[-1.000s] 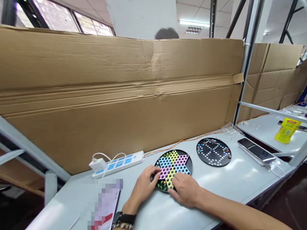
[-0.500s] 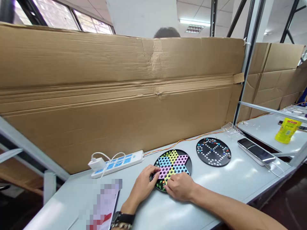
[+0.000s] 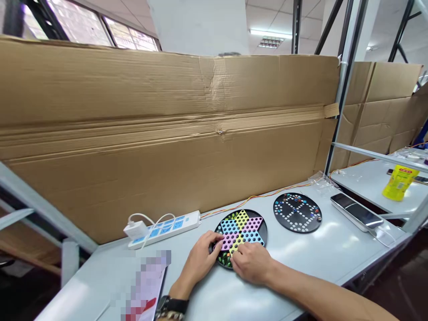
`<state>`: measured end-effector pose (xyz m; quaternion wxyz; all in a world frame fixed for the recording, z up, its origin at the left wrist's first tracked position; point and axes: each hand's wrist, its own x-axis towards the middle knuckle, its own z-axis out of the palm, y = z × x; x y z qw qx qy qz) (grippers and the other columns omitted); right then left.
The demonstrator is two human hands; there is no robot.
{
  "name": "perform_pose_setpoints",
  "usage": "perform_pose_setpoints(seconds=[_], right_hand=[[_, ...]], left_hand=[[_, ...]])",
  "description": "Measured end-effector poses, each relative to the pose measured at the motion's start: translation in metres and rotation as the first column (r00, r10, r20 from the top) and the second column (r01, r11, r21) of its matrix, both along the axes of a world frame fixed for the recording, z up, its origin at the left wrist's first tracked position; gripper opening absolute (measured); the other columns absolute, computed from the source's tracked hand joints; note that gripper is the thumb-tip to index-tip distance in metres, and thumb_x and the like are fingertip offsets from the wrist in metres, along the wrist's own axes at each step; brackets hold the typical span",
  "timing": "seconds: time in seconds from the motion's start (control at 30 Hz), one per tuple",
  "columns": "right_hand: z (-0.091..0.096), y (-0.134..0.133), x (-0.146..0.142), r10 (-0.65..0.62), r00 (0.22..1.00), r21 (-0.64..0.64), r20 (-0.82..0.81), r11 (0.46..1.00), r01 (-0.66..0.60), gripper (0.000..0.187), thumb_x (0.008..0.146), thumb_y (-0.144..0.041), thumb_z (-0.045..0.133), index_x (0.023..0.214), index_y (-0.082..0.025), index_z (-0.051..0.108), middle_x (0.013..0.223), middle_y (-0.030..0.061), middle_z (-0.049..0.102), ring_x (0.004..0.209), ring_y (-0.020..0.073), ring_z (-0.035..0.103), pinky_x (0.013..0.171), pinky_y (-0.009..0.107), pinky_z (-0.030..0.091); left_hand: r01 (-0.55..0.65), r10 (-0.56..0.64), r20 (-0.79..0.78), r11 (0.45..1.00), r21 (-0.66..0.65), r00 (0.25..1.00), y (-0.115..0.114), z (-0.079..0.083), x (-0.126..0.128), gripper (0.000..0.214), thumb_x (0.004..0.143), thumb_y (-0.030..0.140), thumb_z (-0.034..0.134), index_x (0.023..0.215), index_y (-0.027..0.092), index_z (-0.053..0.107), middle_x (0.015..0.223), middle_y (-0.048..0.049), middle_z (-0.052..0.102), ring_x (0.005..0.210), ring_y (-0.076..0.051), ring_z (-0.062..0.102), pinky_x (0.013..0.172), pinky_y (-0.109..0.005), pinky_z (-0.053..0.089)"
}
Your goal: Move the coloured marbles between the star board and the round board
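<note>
A round black game board (image 3: 241,229) with a six-pointed star of coloured, holed triangles lies on the white table (image 3: 301,254). My left hand (image 3: 200,261) rests at the board's left rim, fingers curled against it. My right hand (image 3: 250,264) lies on the board's near edge, fingers bent down over small pieces there; what they pinch is hidden. A second round black board (image 3: 297,212) with white holes and a few coloured pegs sits to the right, apart from both hands.
A tall cardboard wall (image 3: 167,133) backs the table. A white power strip (image 3: 163,227) with a charger lies left of the board. A phone (image 3: 357,211) lies at the right. A yellow bottle (image 3: 399,182) stands on the neighbouring table. A watch (image 3: 172,305) is on my left wrist.
My right hand has slid slightly left along the board's near edge. The head showing above the cardboard wall has dropped out of sight. My left hand has barely moved.
</note>
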<state>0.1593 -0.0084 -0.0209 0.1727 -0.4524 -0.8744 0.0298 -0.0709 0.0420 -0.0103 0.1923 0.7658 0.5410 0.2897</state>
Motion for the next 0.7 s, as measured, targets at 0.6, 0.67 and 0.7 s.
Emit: perform_pose_setpoints(seconds=[0.6,0.67,0.7], right_hand=[[-0.022,0.014,-0.001,0.057,0.998,0.107,0.001,0.993,-0.057,0.019,0.106,-0.034,0.077,0.09,-0.025,0.083,0.082,0.0058,0.084,0.069,0.0224,0.073,0.055,0.032,0.04],[-0.02,0.012,-0.001,0.05,0.999,0.131,0.004,0.99,-0.05,0.019,0.106,-0.034,0.075,0.091,-0.026,0.083,0.082,0.0052,0.083,0.069,0.0221,0.072,0.054,0.032,0.036],[-0.018,0.012,0.0,0.057,0.998,0.129,0.009,0.99,-0.058,0.019,0.105,-0.034,0.075,0.091,-0.025,0.083,0.081,0.0051,0.083,0.069,0.0219,0.071,0.054,0.031,0.034]], left_hand=[[-0.001,0.001,0.008,1.0,0.001,1.0,-0.002,0.0,0.001,0.039,0.1,0.061,0.061,0.1,0.03,0.085,0.108,-0.0104,0.09,0.107,-0.036,0.082,0.104,-0.052,0.067],[0.003,-0.003,0.008,1.0,-0.007,1.0,-0.002,0.0,0.001,0.038,0.1,0.06,0.061,0.099,0.03,0.084,0.108,-0.0105,0.09,0.107,-0.036,0.082,0.104,-0.052,0.067],[0.006,-0.006,0.009,1.0,-0.008,1.0,-0.002,0.001,0.001,0.038,0.1,0.059,0.06,0.099,0.03,0.084,0.108,-0.0106,0.089,0.106,-0.036,0.082,0.104,-0.052,0.066]])
